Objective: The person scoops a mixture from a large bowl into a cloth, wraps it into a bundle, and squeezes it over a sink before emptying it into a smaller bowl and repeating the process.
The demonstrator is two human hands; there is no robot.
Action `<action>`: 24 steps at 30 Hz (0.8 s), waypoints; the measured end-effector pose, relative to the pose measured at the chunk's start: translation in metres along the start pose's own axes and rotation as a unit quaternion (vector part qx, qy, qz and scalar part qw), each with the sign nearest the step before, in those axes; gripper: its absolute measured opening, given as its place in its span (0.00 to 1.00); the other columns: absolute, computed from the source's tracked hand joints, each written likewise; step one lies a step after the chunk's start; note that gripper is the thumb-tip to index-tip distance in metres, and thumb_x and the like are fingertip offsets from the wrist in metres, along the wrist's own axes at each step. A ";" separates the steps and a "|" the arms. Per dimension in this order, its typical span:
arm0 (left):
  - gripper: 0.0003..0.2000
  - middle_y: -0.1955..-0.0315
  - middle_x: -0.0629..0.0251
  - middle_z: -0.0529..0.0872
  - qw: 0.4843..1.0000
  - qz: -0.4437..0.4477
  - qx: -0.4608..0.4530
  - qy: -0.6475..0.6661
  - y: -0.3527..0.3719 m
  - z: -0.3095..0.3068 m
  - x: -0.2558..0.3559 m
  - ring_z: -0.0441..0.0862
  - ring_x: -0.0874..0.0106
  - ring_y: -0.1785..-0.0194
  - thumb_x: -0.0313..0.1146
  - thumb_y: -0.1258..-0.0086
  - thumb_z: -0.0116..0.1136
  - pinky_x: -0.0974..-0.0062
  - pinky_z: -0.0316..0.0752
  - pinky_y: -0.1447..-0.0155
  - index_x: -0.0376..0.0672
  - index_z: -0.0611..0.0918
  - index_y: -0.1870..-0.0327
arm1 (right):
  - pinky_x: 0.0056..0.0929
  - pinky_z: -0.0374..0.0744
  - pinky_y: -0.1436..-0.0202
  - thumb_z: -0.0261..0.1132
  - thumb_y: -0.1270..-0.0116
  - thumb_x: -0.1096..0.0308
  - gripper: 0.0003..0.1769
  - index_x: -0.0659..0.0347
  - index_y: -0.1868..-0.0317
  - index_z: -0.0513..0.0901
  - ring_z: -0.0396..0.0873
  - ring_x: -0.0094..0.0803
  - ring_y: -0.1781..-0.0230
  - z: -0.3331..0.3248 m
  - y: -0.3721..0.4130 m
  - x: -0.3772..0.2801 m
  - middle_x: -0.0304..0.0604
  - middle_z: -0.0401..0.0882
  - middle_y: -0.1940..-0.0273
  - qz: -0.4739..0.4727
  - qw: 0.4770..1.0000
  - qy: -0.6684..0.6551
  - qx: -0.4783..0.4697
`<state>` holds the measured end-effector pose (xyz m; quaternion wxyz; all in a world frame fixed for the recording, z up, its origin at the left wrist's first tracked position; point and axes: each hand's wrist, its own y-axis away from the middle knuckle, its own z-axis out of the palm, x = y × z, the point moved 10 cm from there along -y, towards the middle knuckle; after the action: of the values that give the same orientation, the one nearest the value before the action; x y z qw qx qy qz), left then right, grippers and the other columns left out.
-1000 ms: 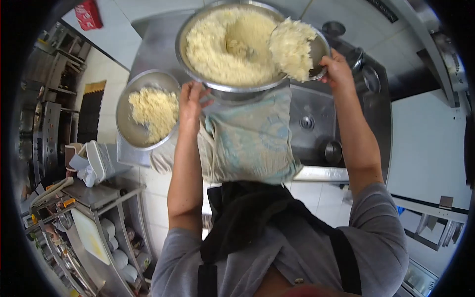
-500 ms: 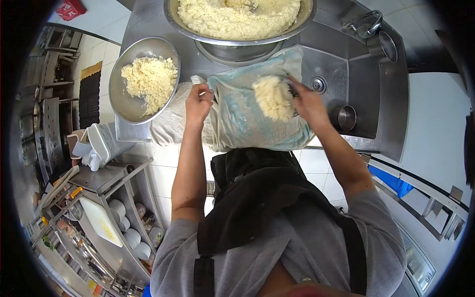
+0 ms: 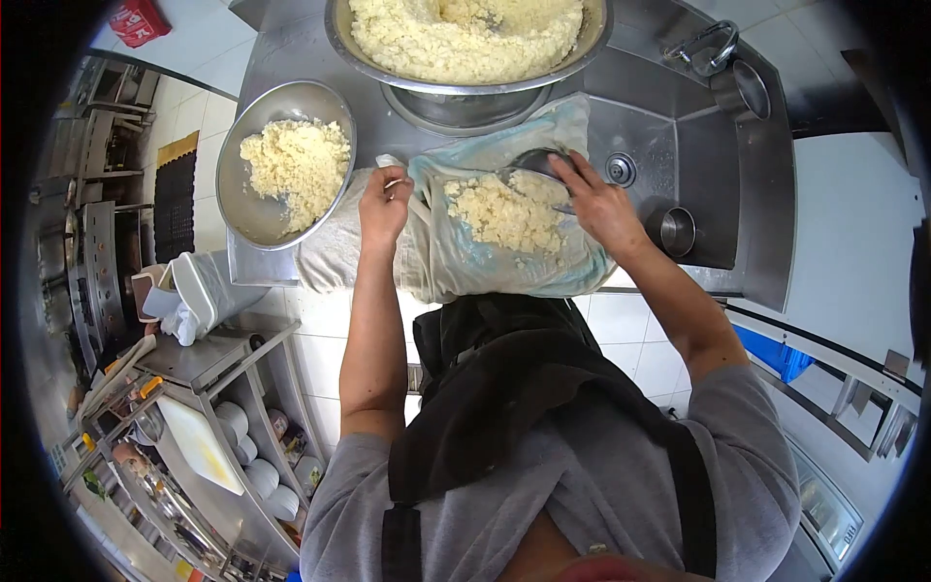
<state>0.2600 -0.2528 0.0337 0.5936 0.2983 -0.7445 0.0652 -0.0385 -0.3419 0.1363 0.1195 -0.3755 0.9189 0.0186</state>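
Observation:
My left hand [image 3: 385,209] is closed in a pinch on the edge of a damp, blue-stained cloth [image 3: 451,276], and a bit of the fabric sticks up past the fingers. On the cloth lies a loose heap of crumbly, pale yellow food [image 3: 504,218]. At the heap's upper right, my right hand [image 3: 606,209] grips a small metal bowl [image 3: 535,161] by its rim. The bowl is tilted, with some crumbs still near its mouth; part of it is hidden by the fingers.
A large metal basin [image 3: 465,85] full of the same food stands at the back. A metal bowl [image 3: 233,194], partly filled, is at the left. On the right is a sink [image 3: 708,184] with a metal cup [image 3: 677,231] and a faucet [image 3: 713,53].
The crumbly food has dropped from the small bowl and spread over the cloth. My right hand has turned the bowl slightly; my left hand keeps its place on the cloth edge.

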 end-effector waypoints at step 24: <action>0.24 0.52 0.53 0.79 0.973 0.001 0.063 0.220 -0.070 0.004 0.154 0.82 0.65 0.57 0.32 0.35 0.57 0.71 0.82 0.67 0.40 0.65 0.39 | 0.43 0.83 0.60 0.53 0.43 0.83 0.36 0.57 0.31 0.65 0.83 0.56 0.59 -0.171 -0.231 0.022 0.66 0.67 0.36 -0.066 0.963 0.089 0.245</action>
<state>0.2746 -0.3678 0.1565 0.7232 0.3123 -0.5901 0.1767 0.0718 -0.5442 0.3099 0.1261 -0.3945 0.8756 -0.2487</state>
